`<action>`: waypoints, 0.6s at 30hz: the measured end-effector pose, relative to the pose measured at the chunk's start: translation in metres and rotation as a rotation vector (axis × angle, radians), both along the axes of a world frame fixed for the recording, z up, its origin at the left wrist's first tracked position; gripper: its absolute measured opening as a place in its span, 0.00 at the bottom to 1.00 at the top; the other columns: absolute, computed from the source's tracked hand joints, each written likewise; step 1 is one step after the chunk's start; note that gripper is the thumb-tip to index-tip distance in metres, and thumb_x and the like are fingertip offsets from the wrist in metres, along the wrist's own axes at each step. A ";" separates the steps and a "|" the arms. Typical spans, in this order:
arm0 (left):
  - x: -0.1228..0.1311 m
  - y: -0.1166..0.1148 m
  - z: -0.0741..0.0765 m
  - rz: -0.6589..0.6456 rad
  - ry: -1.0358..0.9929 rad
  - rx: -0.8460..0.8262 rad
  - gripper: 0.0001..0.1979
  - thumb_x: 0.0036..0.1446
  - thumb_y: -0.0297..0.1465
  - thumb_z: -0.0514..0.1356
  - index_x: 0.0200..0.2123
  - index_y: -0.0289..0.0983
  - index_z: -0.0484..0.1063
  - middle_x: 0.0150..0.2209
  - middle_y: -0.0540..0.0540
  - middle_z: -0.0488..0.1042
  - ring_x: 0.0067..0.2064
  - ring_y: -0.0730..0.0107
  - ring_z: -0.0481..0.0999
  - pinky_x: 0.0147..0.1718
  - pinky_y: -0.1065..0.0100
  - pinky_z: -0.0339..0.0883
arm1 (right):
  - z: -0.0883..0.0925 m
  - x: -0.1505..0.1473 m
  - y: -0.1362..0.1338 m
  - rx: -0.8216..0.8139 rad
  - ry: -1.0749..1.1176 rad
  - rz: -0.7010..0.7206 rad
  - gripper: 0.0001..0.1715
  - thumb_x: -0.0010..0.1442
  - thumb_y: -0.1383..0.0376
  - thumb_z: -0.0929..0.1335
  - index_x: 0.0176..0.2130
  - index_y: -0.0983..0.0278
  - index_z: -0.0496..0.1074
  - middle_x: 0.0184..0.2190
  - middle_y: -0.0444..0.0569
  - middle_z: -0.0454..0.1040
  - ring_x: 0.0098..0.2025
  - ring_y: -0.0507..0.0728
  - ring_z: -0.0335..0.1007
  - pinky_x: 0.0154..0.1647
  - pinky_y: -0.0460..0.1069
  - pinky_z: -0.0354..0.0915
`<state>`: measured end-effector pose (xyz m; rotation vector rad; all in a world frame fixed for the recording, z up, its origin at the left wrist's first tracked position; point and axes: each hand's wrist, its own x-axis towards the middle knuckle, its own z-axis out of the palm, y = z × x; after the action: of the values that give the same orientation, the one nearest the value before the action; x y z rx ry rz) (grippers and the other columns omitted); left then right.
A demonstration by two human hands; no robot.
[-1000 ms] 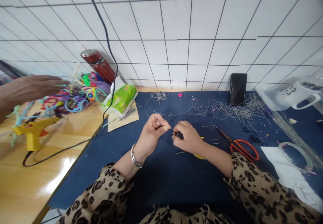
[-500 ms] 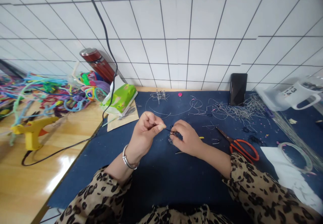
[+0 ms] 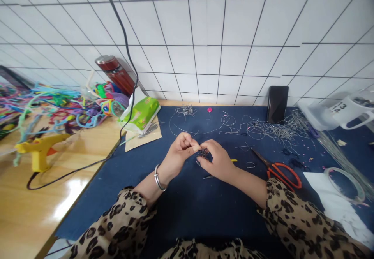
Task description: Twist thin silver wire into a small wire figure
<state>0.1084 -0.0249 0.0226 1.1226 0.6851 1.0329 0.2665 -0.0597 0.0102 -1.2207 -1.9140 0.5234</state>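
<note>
Over the dark blue mat (image 3: 187,208), my two hands meet at a small dark wire piece (image 3: 204,155). My right hand (image 3: 217,160) has its thumb and fingers curled round this piece, which partly shows between them. Beside it, my left hand (image 3: 182,150) is closed in a pinch at the piece's upper left, touching the right fingertips. A black strand showed in that pinch earlier; now the fingertips hide most of it. Just below the hands lies a thin dark tool (image 3: 208,177), partly hidden by the right hand.
Orange-handled scissors (image 3: 283,174) lie to the right, below a tangle of thin wires (image 3: 277,128). A black phone (image 3: 277,104) leans on the wall. On the left are a yellow glue gun (image 3: 41,150), a green tissue pack (image 3: 142,113) and colourful pipe cleaners (image 3: 58,103).
My left hand has moved right, up to the right fingertips, closing the gap where the black strand was stretched. My right hand stays nearly in place, and the view has shifted slightly.
</note>
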 end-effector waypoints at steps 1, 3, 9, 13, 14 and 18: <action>0.000 0.000 -0.001 0.008 -0.002 0.001 0.13 0.51 0.26 0.63 0.33 0.37 0.59 0.29 0.51 0.71 0.32 0.75 0.72 0.35 0.71 0.64 | -0.001 0.000 0.000 -0.008 0.003 -0.007 0.12 0.52 0.68 0.66 0.39 0.62 0.63 0.36 0.49 0.67 0.39 0.56 0.64 0.42 0.52 0.62; 0.001 0.001 -0.001 0.025 -0.003 0.010 0.13 0.51 0.26 0.63 0.33 0.37 0.59 0.29 0.51 0.71 0.33 0.75 0.72 0.36 0.71 0.64 | -0.001 0.000 0.000 -0.019 0.004 -0.014 0.11 0.52 0.67 0.66 0.38 0.62 0.62 0.36 0.48 0.67 0.39 0.56 0.64 0.42 0.52 0.62; 0.002 -0.001 0.001 0.056 0.022 0.049 0.12 0.51 0.25 0.62 0.33 0.37 0.59 0.29 0.52 0.71 0.33 0.75 0.72 0.36 0.71 0.64 | -0.002 0.002 -0.001 0.028 -0.062 0.001 0.08 0.56 0.66 0.65 0.39 0.63 0.64 0.37 0.50 0.69 0.41 0.57 0.64 0.43 0.53 0.61; -0.002 -0.002 0.011 0.132 -0.009 0.056 0.12 0.51 0.23 0.62 0.31 0.37 0.59 0.27 0.52 0.70 0.30 0.76 0.71 0.34 0.71 0.64 | -0.001 0.003 0.000 0.076 -0.141 0.018 0.06 0.57 0.67 0.65 0.38 0.63 0.66 0.40 0.52 0.69 0.43 0.58 0.64 0.44 0.55 0.60; -0.004 -0.002 0.015 0.145 -0.031 0.053 0.12 0.51 0.23 0.61 0.31 0.37 0.59 0.27 0.52 0.70 0.30 0.76 0.71 0.34 0.71 0.64 | 0.000 0.003 0.000 0.083 -0.153 0.019 0.06 0.57 0.67 0.65 0.38 0.63 0.66 0.40 0.52 0.69 0.43 0.59 0.64 0.44 0.55 0.60; -0.012 -0.001 0.029 0.185 -0.099 0.057 0.13 0.50 0.22 0.62 0.30 0.37 0.58 0.26 0.53 0.68 0.30 0.75 0.72 0.34 0.71 0.64 | 0.005 0.001 -0.001 0.096 -0.164 0.012 0.06 0.57 0.68 0.65 0.38 0.63 0.67 0.42 0.52 0.69 0.44 0.59 0.64 0.44 0.55 0.61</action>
<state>0.0967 -0.0258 0.0513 1.0635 0.6933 1.2642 0.2678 -0.0602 0.0150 -1.2226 -2.0595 0.3420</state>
